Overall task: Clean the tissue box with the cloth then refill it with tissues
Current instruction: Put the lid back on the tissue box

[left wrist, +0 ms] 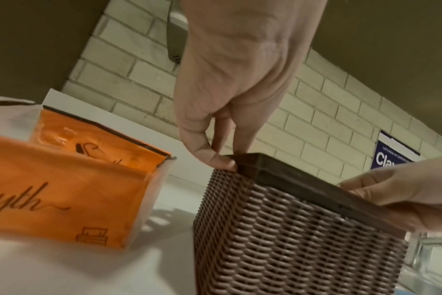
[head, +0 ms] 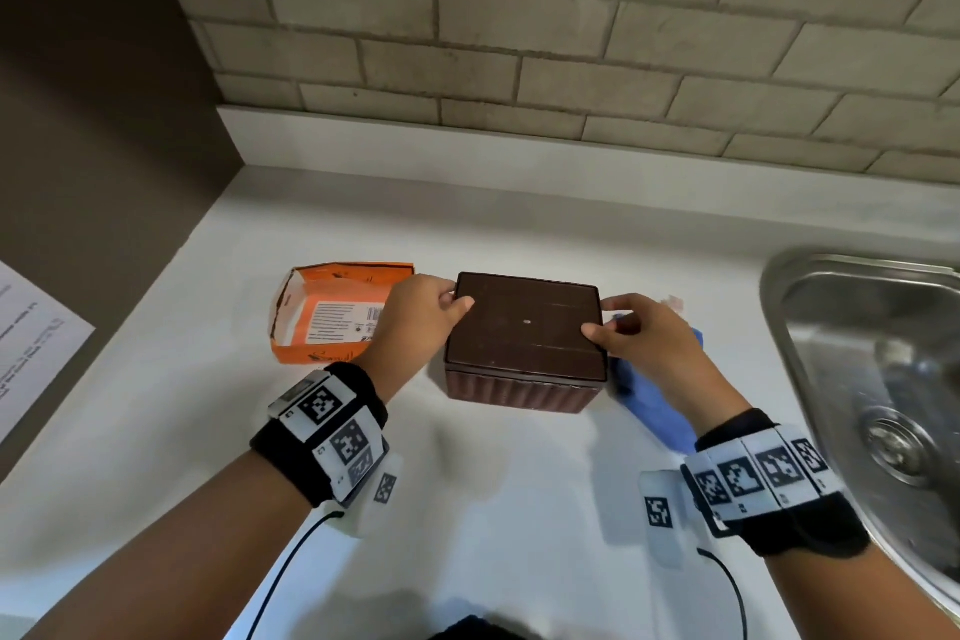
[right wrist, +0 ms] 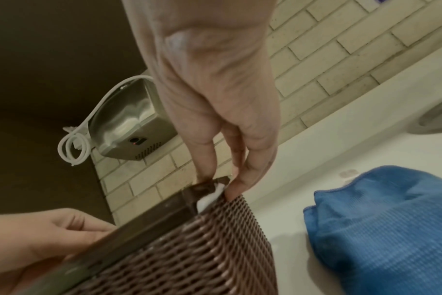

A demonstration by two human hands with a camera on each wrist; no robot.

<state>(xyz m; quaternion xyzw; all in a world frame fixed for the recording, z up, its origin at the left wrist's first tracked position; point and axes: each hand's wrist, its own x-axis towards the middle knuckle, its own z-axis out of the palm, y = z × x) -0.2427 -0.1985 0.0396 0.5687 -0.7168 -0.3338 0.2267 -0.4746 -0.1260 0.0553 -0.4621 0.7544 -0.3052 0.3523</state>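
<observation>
A brown woven tissue box (head: pixel 522 392) stands on the white counter with its flat dark lid (head: pixel 524 322) on top. My left hand (head: pixel 454 301) pinches the lid's left edge, thumb on top and fingers at the side; the left wrist view shows the same grip (left wrist: pixel 227 157). My right hand (head: pixel 605 320) pinches the right edge likewise (right wrist: pixel 221 181). A bit of white tissue (right wrist: pixel 209 196) pokes out under the lid's corner there. An opened orange tissue pack (head: pixel 332 312) lies left of the box. A crumpled blue cloth (head: pixel 649 395) lies right of it, partly under my right wrist.
A steel sink (head: pixel 872 379) is set in the counter at the right. A printed sheet (head: pixel 31 343) hangs at the far left. A brick wall runs behind, with a metal hand dryer (right wrist: pixel 129 119) and its coiled white cord mounted on it.
</observation>
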